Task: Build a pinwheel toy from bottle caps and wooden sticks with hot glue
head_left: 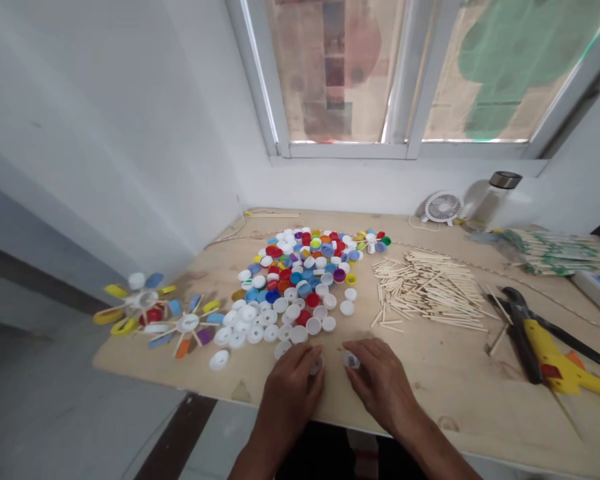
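My left hand (293,380) rests near the front edge of the wooden board (450,380), its fingers curled over a white bottle cap (316,365). My right hand (377,380) lies beside it, fingers bent over another white cap (351,361). Just beyond both hands spreads a heap of several bottle caps (305,280), white ones nearest me, red, blue and yellow ones farther back. A pile of wooden sticks (430,290) lies to the right of the heap.
Two flower-like pieces of caps and sticks (155,313) sit at the board's left edge. A yellow glue gun (555,357) and black pliers (517,327) lie at the right. A small white fan (443,208), a bottle (490,197) and packets of sticks (560,252) stand at the back.
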{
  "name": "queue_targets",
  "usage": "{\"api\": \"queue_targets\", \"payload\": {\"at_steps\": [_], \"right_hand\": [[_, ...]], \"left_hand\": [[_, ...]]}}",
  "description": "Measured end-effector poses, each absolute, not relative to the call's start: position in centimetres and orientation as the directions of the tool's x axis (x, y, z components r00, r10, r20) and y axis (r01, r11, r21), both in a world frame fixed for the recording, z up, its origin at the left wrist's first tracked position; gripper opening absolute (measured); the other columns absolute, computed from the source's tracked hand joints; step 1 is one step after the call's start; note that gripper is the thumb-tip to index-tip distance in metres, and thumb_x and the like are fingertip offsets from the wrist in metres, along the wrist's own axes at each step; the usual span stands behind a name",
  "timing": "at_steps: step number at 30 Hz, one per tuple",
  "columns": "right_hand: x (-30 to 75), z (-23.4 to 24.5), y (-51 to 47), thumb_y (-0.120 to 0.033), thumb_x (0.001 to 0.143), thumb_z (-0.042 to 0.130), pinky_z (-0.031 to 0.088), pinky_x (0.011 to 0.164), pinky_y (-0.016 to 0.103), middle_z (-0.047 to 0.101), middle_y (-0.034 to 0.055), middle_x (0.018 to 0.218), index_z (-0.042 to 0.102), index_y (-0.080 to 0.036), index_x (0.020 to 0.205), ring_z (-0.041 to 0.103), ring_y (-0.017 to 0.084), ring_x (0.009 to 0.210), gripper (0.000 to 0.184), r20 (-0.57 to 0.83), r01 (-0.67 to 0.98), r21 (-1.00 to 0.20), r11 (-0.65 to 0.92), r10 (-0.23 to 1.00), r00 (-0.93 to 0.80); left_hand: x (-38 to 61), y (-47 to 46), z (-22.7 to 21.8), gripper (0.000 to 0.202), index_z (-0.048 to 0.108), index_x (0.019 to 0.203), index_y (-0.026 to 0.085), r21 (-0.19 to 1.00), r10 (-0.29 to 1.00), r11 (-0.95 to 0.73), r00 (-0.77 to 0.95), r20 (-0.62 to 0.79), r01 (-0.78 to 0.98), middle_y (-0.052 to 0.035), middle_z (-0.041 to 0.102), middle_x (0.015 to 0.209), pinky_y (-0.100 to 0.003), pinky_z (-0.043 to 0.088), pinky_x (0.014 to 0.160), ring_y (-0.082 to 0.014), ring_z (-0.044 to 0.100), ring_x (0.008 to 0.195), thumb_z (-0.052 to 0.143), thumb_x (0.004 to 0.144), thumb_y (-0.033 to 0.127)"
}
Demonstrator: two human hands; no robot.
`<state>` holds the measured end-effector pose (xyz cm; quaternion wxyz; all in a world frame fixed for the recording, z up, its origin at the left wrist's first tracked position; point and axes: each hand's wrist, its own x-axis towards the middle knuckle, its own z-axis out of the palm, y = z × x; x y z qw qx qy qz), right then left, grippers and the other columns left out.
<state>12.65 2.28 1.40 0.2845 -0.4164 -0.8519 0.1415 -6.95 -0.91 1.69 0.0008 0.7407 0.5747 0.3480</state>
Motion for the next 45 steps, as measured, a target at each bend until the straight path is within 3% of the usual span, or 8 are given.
{"api": "queue_targets", "payload": {"at_steps": [9, 14, 22, 27, 31, 34, 37, 45], "right_hand": [[6.8, 2.4, 2.8, -0.009, 0.08, 0.058, 0.045, 0.082, 0.039, 0.067, 0.006, 0.111, 0.054, -0.023, 0.122, 0.059, 0.024, 0.095, 0.044, 0.277, 0.595, -0.472, 0.651, 0.75, -0.601], [8.2, 4.0, 2.2, -0.015, 0.087, 0.053, 0.044, 0.088, 0.037, 0.066, 0.003, 0.112, 0.057, -0.025, 0.116, 0.059, 0.021, 0.1, 0.031, 0.32, 0.454, -0.672, 0.585, 0.783, -0.534], [10.4, 6.3, 0.0, -0.028, 0.088, 0.06, 0.046, 0.089, 0.032, 0.065, -0.0009, 0.11, 0.06, -0.031, 0.111, 0.058, 0.017, 0.103, 0.023, 0.194, 0.287, -0.887, 0.362, 0.856, -0.478], [11.2, 4.9, 0.5, -0.024, 0.086, 0.062, 0.048, 0.082, 0.031, 0.066, 0.0012, 0.103, 0.058, -0.026, 0.104, 0.06, 0.018, 0.095, 0.019, 0.234, 0.376, -0.828, 0.415, 0.866, -0.442], [13.0, 3.5, 1.4, -0.019, 0.086, 0.06, 0.046, 0.079, 0.034, 0.067, 0.002, 0.099, 0.055, -0.025, 0.108, 0.06, 0.02, 0.089, 0.023, 0.333, 0.516, -0.662, 0.543, 0.831, -0.446], [13.8, 2.8, 2.2, -0.015, 0.087, 0.055, 0.043, 0.076, 0.037, 0.067, 0.004, 0.097, 0.056, -0.023, 0.107, 0.059, 0.022, 0.086, 0.021, 0.353, 0.642, -0.499, 0.582, 0.813, -0.463], [13.9, 2.5, 2.6, -0.013, 0.088, 0.052, 0.041, 0.075, 0.039, 0.066, 0.0059, 0.096, 0.056, -0.021, 0.107, 0.058, 0.024, 0.087, 0.021, 0.355, 0.686, -0.399, 0.608, 0.792, -0.496], [11.7, 2.3, 3.0, -0.012, 0.083, 0.06, 0.04, 0.077, 0.038, 0.065, 0.0051, 0.099, 0.058, -0.022, 0.107, 0.056, 0.024, 0.089, 0.026, 0.385, 0.676, -0.39, 0.626, 0.777, -0.498]], "left_hand": [[-9.3, -4.8, 3.4, 0.027, 0.076, 0.088, 0.026, 0.983, 0.902, 0.139, -0.425, -0.075, 0.12, -0.0021, 0.074, 0.095, -0.028, 0.056, 0.076, -0.0231, 0.069, 0.086, 0.078, 0.063, 0.036], [-6.6, -4.9, 4.2, 0.035, 0.075, 0.085, 0.021, 0.8, 0.82, 0.184, -0.359, -0.445, -0.571, -0.0036, 0.075, 0.085, -0.025, 0.054, 0.068, -0.0207, 0.067, 0.081, 0.084, 0.055, 0.036], [-3.6, -3.3, 4.2, 0.024, 0.071, 0.08, 0.02, 0.61, 0.865, 0.212, -0.144, -0.48, -0.763, -0.0019, 0.071, 0.076, -0.025, 0.053, 0.062, -0.0144, 0.064, 0.067, 0.081, 0.058, 0.025], [-2.0, -3.9, 3.5, 0.021, 0.068, 0.084, 0.02, 0.785, 0.891, 0.215, -0.211, -0.401, -0.581, -0.0022, 0.07, 0.075, -0.027, 0.053, 0.059, -0.0169, 0.065, 0.065, 0.075, 0.067, 0.031], [-3.0, -4.6, 2.2, 0.016, 0.068, 0.095, 0.024, 0.981, 0.876, -0.002, -0.473, 0.095, 0.193, -0.0026, 0.072, 0.088, -0.032, 0.053, 0.075, -0.0191, 0.067, 0.078, 0.063, 0.079, 0.025], [-5.2, -4.1, 1.2, 0.022, 0.068, 0.098, 0.023, 0.561, 0.8, -0.244, -0.163, 0.578, 0.791, -0.006, 0.073, 0.102, -0.039, 0.047, 0.091, -0.0233, 0.064, 0.099, 0.06, 0.081, 0.012], [-7.1, -3.3, 0.6, 0.03, 0.065, 0.108, 0.019, 0.217, 0.775, -0.258, 0.068, 0.628, 0.942, -0.0109, 0.071, 0.112, -0.046, 0.042, 0.093, -0.0306, 0.056, 0.114, 0.057, 0.082, 0.008], [-9.7, -3.4, -0.5, 0.031, 0.064, 0.11, 0.02, 0.084, 0.772, -0.327, 0.215, 0.598, 0.941, -0.0083, 0.074, 0.106, -0.049, 0.039, 0.094, -0.0308, 0.057, 0.112, 0.057, 0.083, 0.006]]}}
